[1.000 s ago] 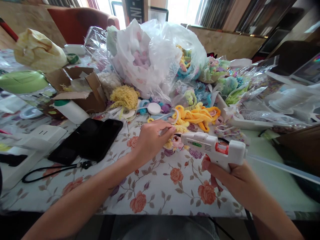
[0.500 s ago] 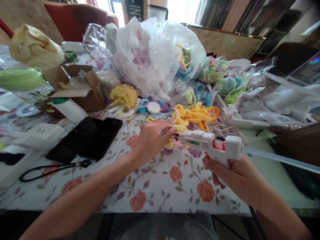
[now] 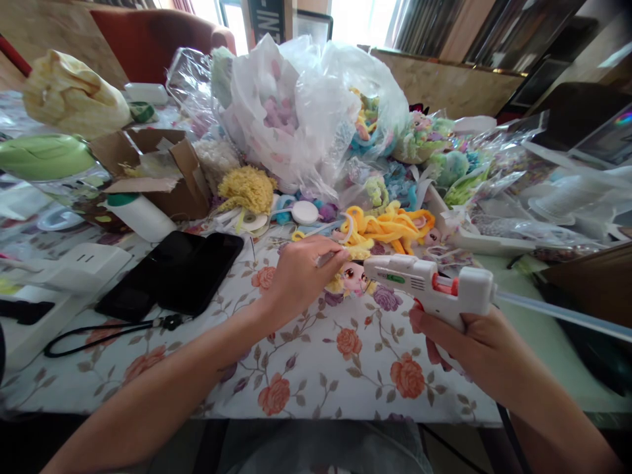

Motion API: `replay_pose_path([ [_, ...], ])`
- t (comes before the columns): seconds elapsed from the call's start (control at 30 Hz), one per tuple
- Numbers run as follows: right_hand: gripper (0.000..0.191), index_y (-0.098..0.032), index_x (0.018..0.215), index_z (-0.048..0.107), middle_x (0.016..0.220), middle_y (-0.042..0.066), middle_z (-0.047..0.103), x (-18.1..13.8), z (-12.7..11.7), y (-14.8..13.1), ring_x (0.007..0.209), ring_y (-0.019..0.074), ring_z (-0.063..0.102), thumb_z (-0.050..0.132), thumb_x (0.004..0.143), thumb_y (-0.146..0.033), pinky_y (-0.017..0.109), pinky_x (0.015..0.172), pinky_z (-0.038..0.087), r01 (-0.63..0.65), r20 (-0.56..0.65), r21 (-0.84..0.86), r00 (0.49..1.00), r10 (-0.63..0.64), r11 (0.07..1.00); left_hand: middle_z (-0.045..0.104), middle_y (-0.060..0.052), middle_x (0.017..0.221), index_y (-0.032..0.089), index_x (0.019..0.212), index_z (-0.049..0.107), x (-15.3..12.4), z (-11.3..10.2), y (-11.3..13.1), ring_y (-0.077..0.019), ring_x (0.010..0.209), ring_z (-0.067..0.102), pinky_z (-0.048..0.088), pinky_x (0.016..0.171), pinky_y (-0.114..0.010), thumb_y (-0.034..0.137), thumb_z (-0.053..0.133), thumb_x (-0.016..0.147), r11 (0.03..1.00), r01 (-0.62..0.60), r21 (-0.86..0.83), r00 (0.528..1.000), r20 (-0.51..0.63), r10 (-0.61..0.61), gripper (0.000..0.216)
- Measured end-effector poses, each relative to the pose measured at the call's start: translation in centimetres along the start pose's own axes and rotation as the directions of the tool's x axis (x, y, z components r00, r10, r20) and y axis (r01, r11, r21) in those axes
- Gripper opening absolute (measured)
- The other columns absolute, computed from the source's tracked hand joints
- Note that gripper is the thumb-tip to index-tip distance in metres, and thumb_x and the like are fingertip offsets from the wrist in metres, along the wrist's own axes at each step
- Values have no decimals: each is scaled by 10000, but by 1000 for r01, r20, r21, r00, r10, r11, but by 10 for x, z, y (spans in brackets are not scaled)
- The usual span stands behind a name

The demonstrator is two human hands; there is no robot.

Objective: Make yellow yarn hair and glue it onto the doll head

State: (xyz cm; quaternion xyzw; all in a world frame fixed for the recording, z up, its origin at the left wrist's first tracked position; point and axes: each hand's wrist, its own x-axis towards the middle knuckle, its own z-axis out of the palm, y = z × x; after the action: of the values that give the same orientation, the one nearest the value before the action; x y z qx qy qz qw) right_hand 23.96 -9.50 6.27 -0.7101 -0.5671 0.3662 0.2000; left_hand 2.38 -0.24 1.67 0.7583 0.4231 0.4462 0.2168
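My right hand point(image 3: 467, 345) is wrapped around the grip of a white glue gun point(image 3: 419, 276), with a long clear glue stick point(image 3: 557, 313) sticking out of its back. The gun's nozzle points left, just right of a small doll point(image 3: 356, 276) with a pale face, big brown eyes and yellow fuzzy hair. My left hand point(image 3: 309, 270) is closed in a pinch at the doll's upper left edge, its fingertips against the yellow fuzz; they partly hide the doll. Behind it lies a heap of orange-yellow plush yarn point(image 3: 390, 227).
Plastic bags point(image 3: 316, 112) of plush pieces crowd the back. To the left are two black phones point(image 3: 197, 276), a white bottle point(image 3: 141, 217), a cardboard box point(image 3: 182, 174) and a white power strip point(image 3: 74, 276). A white tray point(image 3: 488, 243) with packets stands on the right.
My right hand has drawn the glue gun slightly right and back from the doll, so more of the doll's face shows. My left hand stays nearly in place.
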Motion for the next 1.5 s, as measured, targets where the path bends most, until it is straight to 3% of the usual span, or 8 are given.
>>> replay_pose_path([
  [0.23, 455, -181, 614, 627, 496, 28, 590, 3, 4, 11, 485, 164, 554, 501, 800, -576, 274, 514, 447, 78, 71, -82, 995, -73, 994, 713, -9, 850, 204, 759, 685, 0, -1, 1, -183, 877, 635, 460, 809, -282, 312, 506, 873, 1000, 19, 6, 999, 25, -19, 238],
  [0.47, 396, -178, 667, 631, 490, 5, 563, 2, 3, 3, 464, 140, 512, 536, 778, -545, 246, 464, 421, 29, 38, 37, 999, -30, 999, 711, -11, 851, 197, 772, 685, 0, 1, -3, -173, 861, 636, 463, 812, -280, 306, 514, 873, 1000, 7, 14, 1000, 4, -7, 226],
  [0.77, 429, -192, 495, 569, 429, 9, 517, -1, -2, 13, 397, 121, 425, 624, 700, -564, 262, 387, 350, -29, -170, 30, 985, 33, 999, 708, -16, 844, 198, 770, 683, -1, -1, -2, -175, 836, 636, 466, 797, -286, 280, 532, 858, 1000, 18, -14, 1000, -15, -18, 192],
  [0.87, 358, -199, 710, 670, 497, 22, 587, 0, -7, 21, 425, 161, 494, 670, 672, -555, 285, 393, 373, -4, -254, 154, 966, 44, 988, 709, -20, 822, 204, 747, 682, 0, -1, -3, -180, 807, 638, 475, 761, -289, 286, 539, 850, 998, 38, -47, 999, -30, -39, 195],
  [1.0, 294, -211, 893, 646, 642, 22, 648, 9, -8, 14, 477, 148, 546, 600, 777, -477, 285, 470, 419, 195, -460, 333, 888, -21, 922, 706, -20, 806, 198, 750, 685, 0, -2, -6, -174, 761, 632, 485, 696, -278, 282, 568, 823, 987, 124, -99, 991, -37, -128, 162],
  [1.13, 275, -174, 899, 618, 532, -26, 563, 44, 5, 5, 446, 121, 492, 635, 767, -415, 261, 469, 396, 338, -517, 406, 851, -92, 849, 699, -18, 807, 184, 780, 696, 0, -4, -9, -158, 747, 630, 500, 662, -248, 319, 607, 795, 956, 222, -190, 971, -45, -234, 162],
  [1.3, 274, -159, 708, 616, 566, -4, 585, 92, 40, 8, 508, 128, 514, 718, 666, -410, 254, 481, 426, 349, -460, 435, 879, -128, 830, 694, -20, 791, 159, 758, 694, -1, -8, -11, -150, 727, 631, 505, 649, -235, 317, 620, 784, 923, 293, -249, 950, -34, -310, 177],
  [1.5, 359, -162, 689, 584, 583, -7, 566, 95, 68, 9, 528, 140, 491, 780, 541, -423, 257, 462, 404, 287, -410, 409, 906, -107, 866, 695, -13, 778, 169, 750, 693, -2, -12, -12, -151, 731, 635, 506, 646, -228, 309, 621, 786, 928, 298, -225, 948, -40, -314, 161],
])
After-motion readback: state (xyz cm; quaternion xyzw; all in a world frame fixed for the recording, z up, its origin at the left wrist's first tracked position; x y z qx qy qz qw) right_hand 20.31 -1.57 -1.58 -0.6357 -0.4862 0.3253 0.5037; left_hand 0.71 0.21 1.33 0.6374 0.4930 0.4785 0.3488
